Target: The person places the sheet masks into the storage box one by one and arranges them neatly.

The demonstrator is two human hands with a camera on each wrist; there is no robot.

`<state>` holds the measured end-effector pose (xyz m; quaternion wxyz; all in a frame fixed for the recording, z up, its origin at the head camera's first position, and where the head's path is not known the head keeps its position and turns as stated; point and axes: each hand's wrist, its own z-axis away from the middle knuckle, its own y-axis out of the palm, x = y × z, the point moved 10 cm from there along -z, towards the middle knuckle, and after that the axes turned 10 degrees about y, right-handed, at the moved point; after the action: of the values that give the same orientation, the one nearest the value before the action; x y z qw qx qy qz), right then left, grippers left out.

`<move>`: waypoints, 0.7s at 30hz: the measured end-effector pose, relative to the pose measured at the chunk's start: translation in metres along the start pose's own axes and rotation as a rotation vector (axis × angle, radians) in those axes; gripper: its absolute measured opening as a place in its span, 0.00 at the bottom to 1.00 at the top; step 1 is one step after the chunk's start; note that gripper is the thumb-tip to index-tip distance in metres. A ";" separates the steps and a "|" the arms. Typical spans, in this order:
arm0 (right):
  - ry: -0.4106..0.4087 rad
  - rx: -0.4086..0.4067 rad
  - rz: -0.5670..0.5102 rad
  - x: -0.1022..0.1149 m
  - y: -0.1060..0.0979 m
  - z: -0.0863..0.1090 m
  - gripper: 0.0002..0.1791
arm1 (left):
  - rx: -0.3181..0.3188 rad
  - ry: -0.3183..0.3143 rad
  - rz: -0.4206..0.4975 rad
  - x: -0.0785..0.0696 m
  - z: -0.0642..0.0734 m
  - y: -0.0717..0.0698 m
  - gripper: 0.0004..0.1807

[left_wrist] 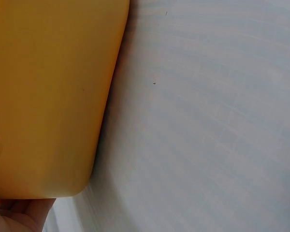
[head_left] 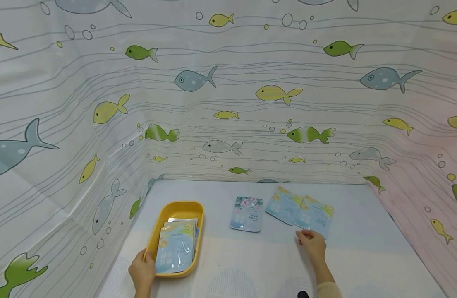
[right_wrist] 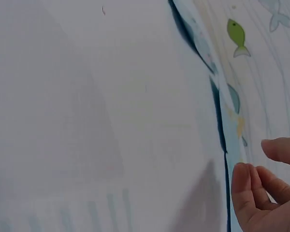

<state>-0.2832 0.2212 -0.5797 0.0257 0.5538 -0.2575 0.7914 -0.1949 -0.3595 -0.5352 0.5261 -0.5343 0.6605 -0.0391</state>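
Note:
My left hand (head_left: 142, 270) grips the lower left rim of a yellow plastic tray (head_left: 201, 221). In the left wrist view the tray's smooth outer side (left_wrist: 53, 96) fills the left, with part of the hand (left_wrist: 19, 217) below its end. Several flat sachets (head_left: 175, 248) lie stacked in the tray, a pale blue one with yellow flowers on top. On the right, my right hand (head_left: 314, 244) is at the near edge of a matching blue sachet (head_left: 314, 215). The right wrist view shows its thumb (right_wrist: 282, 149) apart from the bent fingers (right_wrist: 246, 186), nothing held between them.
Left of that sachet, a similar blue sachet (head_left: 284, 205) lies tilted, edges meeting. Farther left is a sachet with pink flowers and dark leaves (head_left: 247, 214). Fish-printed sheeting (head_left: 228, 95) walls the white table (head_left: 232, 265) at the back and both sides. A small black object (head_left: 303, 294) shows at the near edge.

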 end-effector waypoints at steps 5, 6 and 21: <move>-0.035 -0.126 0.113 -0.001 -0.026 -0.008 0.18 | -0.007 0.008 0.002 -0.001 0.000 0.000 0.12; -0.039 -0.145 0.128 -0.001 -0.031 -0.009 0.18 | -0.007 0.008 0.003 -0.001 0.000 0.000 0.11; 0.112 -0.265 0.213 -0.029 -0.066 -0.028 0.24 | -0.006 -0.006 0.009 -0.001 0.000 0.000 0.12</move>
<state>-0.2750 0.2980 -0.5877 0.0288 0.4702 -0.4152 0.7783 -0.1951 -0.3585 -0.5347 0.5268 -0.5329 0.6614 -0.0330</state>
